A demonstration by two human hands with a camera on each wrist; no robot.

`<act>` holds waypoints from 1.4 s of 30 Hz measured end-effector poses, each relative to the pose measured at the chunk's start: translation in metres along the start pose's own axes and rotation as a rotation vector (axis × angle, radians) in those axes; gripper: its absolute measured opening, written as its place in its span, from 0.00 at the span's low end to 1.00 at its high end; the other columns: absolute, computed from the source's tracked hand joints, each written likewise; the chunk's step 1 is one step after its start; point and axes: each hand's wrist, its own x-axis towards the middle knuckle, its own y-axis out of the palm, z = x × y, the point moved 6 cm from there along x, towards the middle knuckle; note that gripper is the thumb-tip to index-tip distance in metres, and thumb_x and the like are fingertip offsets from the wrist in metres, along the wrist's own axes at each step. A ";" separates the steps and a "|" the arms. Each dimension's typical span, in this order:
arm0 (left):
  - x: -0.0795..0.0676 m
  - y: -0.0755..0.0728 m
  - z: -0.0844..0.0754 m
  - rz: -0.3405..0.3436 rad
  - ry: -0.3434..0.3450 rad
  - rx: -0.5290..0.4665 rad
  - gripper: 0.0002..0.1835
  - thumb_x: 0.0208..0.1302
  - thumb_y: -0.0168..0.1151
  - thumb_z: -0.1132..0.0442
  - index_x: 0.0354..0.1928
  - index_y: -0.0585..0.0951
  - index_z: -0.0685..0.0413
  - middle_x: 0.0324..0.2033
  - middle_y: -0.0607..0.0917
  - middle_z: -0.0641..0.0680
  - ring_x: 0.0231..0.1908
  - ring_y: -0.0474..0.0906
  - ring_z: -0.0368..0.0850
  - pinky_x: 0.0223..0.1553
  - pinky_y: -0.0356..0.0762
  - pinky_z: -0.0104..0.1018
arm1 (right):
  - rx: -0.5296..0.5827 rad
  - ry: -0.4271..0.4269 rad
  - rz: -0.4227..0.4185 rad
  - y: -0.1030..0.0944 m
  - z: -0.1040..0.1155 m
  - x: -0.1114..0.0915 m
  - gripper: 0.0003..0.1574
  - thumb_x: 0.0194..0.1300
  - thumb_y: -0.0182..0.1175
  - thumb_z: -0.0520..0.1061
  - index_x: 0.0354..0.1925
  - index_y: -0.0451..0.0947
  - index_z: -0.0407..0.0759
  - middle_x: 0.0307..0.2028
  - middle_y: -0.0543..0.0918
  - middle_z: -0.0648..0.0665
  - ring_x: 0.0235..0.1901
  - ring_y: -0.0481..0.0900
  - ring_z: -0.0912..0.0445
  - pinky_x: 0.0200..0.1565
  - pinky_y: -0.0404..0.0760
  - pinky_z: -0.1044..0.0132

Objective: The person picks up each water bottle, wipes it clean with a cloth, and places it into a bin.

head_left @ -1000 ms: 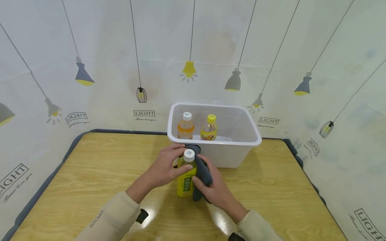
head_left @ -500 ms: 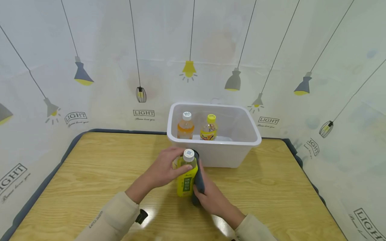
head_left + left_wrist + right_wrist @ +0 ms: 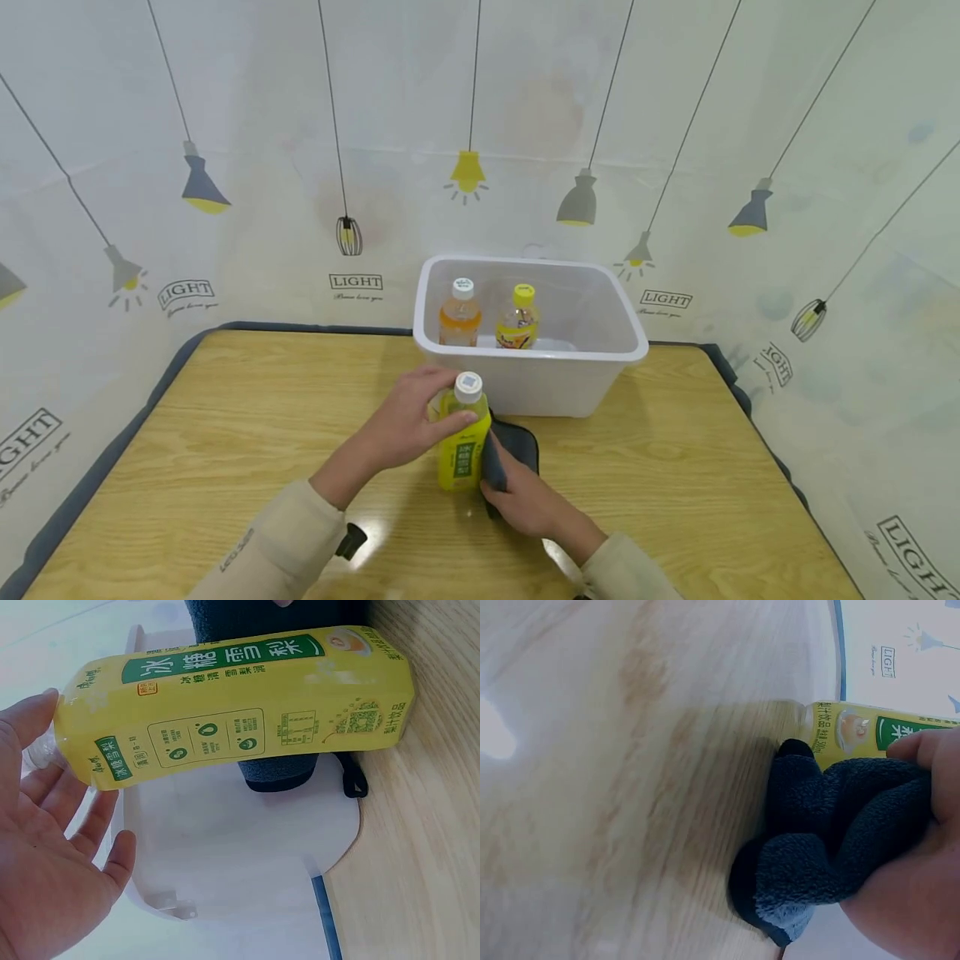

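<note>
A yellow juice bottle (image 3: 461, 454) with a white cap (image 3: 468, 386) stands upright on the wooden table. My left hand (image 3: 408, 421) grips it around the neck and shoulder, thumb across the front. The bottle's printed side (image 3: 240, 712) faces the left wrist camera. In my right hand (image 3: 525, 496) is a dark grey cloth (image 3: 517, 446), held against the bottle's right side. Bunched folds of the cloth (image 3: 847, 825) hang beneath the fingers, and its black-edged corner sits close over the tabletop in the right wrist view.
Behind the hands stands a white plastic bin (image 3: 555, 383). Inside it are an orange drink bottle (image 3: 459, 321) with a white cap and a yellow-capped bottle (image 3: 517, 325). Lamp-printed sheeting (image 3: 262, 167) rises around the table (image 3: 300, 392) on the back and sides.
The cloth has come down from beside the bottle's neck to its lower right side, and spreads rightward. My right hand has shifted slightly lower. My left hand keeps its hold.
</note>
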 end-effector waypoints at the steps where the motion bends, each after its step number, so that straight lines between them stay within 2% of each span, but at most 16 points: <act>1: 0.000 0.000 -0.001 -0.002 0.000 0.005 0.23 0.62 0.66 0.50 0.57 0.79 0.49 0.52 0.85 0.47 0.56 0.77 0.46 0.59 0.74 0.49 | -0.002 0.002 0.000 0.000 -0.001 0.000 0.50 0.73 0.48 0.40 0.77 0.28 0.53 0.77 0.45 0.43 0.74 0.52 0.47 0.71 0.58 0.42; 7: -0.001 -0.002 -0.004 -0.012 -0.003 0.054 0.23 0.62 0.66 0.50 0.57 0.79 0.50 0.52 0.85 0.49 0.57 0.77 0.47 0.60 0.74 0.50 | 0.010 0.004 -0.009 0.001 -0.003 0.001 0.48 0.74 0.47 0.42 0.77 0.29 0.55 0.77 0.47 0.43 0.74 0.53 0.47 0.70 0.58 0.42; 14: -0.003 -0.002 -0.004 -0.023 -0.011 0.161 0.25 0.62 0.66 0.48 0.58 0.78 0.49 0.54 0.84 0.49 0.61 0.75 0.51 0.65 0.65 0.57 | 0.020 -0.008 -0.051 -0.003 -0.001 0.001 0.43 0.76 0.44 0.47 0.78 0.33 0.59 0.76 0.52 0.44 0.73 0.57 0.48 0.70 0.60 0.42; 16: -0.003 -0.001 -0.003 -0.024 -0.013 0.184 0.25 0.62 0.66 0.48 0.58 0.78 0.49 0.54 0.84 0.50 0.61 0.74 0.52 0.65 0.64 0.57 | 0.030 -0.008 -0.063 -0.005 0.001 0.001 0.42 0.76 0.45 0.47 0.78 0.34 0.59 0.76 0.54 0.45 0.73 0.58 0.49 0.70 0.61 0.43; 21: -0.003 -0.001 -0.004 -0.025 -0.004 0.234 0.25 0.62 0.65 0.47 0.58 0.77 0.50 0.53 0.84 0.50 0.61 0.74 0.51 0.65 0.65 0.54 | 0.062 -0.004 -0.091 -0.011 0.009 0.000 0.41 0.77 0.44 0.49 0.77 0.35 0.63 0.76 0.51 0.50 0.74 0.54 0.54 0.72 0.59 0.46; 27: -0.003 -0.002 -0.005 -0.019 -0.009 0.245 0.26 0.62 0.65 0.47 0.59 0.77 0.52 0.54 0.84 0.51 0.62 0.73 0.52 0.66 0.64 0.54 | 0.060 -0.026 -0.157 -0.021 0.023 -0.001 0.40 0.76 0.45 0.45 0.77 0.39 0.58 0.76 0.52 0.49 0.74 0.53 0.53 0.73 0.56 0.47; 33: -0.003 -0.002 -0.003 -0.023 -0.010 0.249 0.27 0.62 0.66 0.47 0.59 0.77 0.51 0.54 0.84 0.51 0.62 0.73 0.52 0.66 0.63 0.54 | -0.033 -0.033 -0.257 -0.032 0.031 -0.004 0.37 0.76 0.47 0.44 0.77 0.47 0.50 0.75 0.57 0.47 0.73 0.57 0.52 0.71 0.60 0.48; 39: -0.003 -0.002 -0.004 -0.033 -0.004 0.256 0.27 0.61 0.66 0.47 0.58 0.78 0.51 0.54 0.84 0.51 0.62 0.74 0.52 0.66 0.63 0.55 | -0.152 -0.147 -0.400 -0.045 0.042 -0.007 0.34 0.72 0.52 0.39 0.73 0.58 0.45 0.69 0.67 0.43 0.69 0.67 0.47 0.67 0.68 0.48; 42: -0.003 -0.002 -0.004 -0.034 -0.010 0.250 0.27 0.61 0.66 0.47 0.59 0.78 0.52 0.54 0.84 0.52 0.62 0.73 0.53 0.66 0.63 0.55 | -0.249 -0.141 -0.420 -0.046 0.045 -0.006 0.32 0.71 0.54 0.40 0.70 0.63 0.46 0.65 0.71 0.43 0.65 0.71 0.48 0.64 0.72 0.50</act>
